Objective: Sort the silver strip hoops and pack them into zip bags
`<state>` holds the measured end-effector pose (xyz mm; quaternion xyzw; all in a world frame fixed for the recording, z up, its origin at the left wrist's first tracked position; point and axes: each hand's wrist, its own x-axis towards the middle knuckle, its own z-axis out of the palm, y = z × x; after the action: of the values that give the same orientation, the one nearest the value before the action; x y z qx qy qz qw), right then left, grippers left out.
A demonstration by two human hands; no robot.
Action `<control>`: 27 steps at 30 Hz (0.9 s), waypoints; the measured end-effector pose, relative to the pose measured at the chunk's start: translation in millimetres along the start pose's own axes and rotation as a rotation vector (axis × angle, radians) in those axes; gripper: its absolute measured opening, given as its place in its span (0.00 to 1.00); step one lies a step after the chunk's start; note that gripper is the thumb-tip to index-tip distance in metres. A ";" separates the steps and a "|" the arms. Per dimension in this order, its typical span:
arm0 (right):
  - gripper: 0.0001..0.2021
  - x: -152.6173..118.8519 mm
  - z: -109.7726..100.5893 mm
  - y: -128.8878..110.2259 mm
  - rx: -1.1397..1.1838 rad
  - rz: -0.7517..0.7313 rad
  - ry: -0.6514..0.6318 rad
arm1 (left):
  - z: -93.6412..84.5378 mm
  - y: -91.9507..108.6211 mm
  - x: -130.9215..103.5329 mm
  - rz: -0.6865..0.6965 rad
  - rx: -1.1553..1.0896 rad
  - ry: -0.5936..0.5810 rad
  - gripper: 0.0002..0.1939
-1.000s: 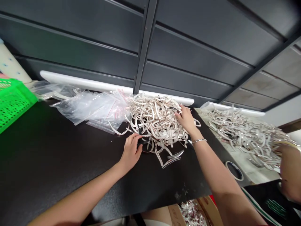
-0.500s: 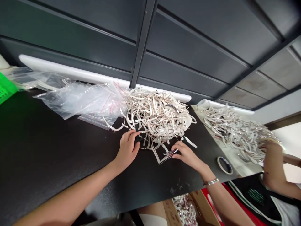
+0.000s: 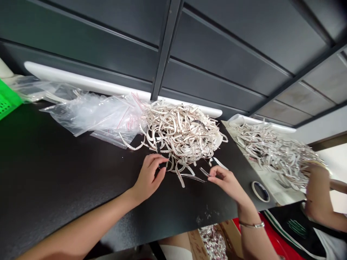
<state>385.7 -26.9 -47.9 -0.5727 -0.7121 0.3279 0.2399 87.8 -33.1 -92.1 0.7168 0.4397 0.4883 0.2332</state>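
Observation:
A tangled heap of thin, curved white and brownish strips [image 3: 187, 135] lies on the black table in front of both hands. My left hand [image 3: 150, 177] is at the heap's lower left edge, fingers curled and thumb near the index finger. A small black piece [image 3: 162, 164] shows by its fingertips; its hold is partly hidden. My right hand [image 3: 224, 182], with a silver bracelet on the wrist, pinches a short thin strip [image 3: 204, 172] right of the heap's front edge. Another loose thin strip [image 3: 193, 177] lies on the table between the hands.
Clear plastic zip bags [image 3: 100, 113] lie left of the heap, with a green basket [image 3: 8, 99] beyond. A tape roll [image 3: 260, 191] sits at right. Another strip pile [image 3: 273, 151] is by a co-worker's arm [image 3: 316, 187]. Below the table edge stands a cardboard box [image 3: 199, 243].
My right hand has moved right, and the strips it held low by the heap have changed: one now lies on the table. My left hand has shifted slightly right and down.

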 end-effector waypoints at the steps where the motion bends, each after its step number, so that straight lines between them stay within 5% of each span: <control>1: 0.08 -5.2 11.1 -9.1 0.109 0.019 0.103 | 0.1 3.8 -1.9 0.000 -0.086 -0.069 0.11; 5: 0.08 -11.7 82.0 -51.2 0.293 -0.019 0.147 | 4.2 14.1 -10.5 -0.067 -0.338 -0.323 0.12; 9: 0.06 -5.5 124.5 -73.9 0.201 -0.123 0.170 | 5.6 16.9 -11.4 -0.277 -0.369 -0.251 0.12; 12: 0.04 -6.8 111.2 -58.8 0.016 -0.180 0.268 | 3.4 14.0 -7.5 -0.414 -0.430 -0.164 0.14; 16: 0.09 -15.4 71.0 -9.4 -0.290 -0.106 0.442 | 2.8 8.3 -4.6 -0.444 -0.454 -0.125 0.14; 20: 0.08 -18.2 50.1 24.7 -0.398 0.019 0.304 | 6.1 5.8 -5.1 -0.436 -0.421 -0.150 0.14; 27: 0.05 -25.6 43.7 29.8 -0.392 0.092 0.073 | 4.8 6.6 -3.7 -0.429 -0.393 -0.116 0.15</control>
<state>379.8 -56.4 -98.4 -0.6518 -0.7262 0.1724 0.1343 94.3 -39.1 -91.0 0.5752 0.4643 0.4620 0.4901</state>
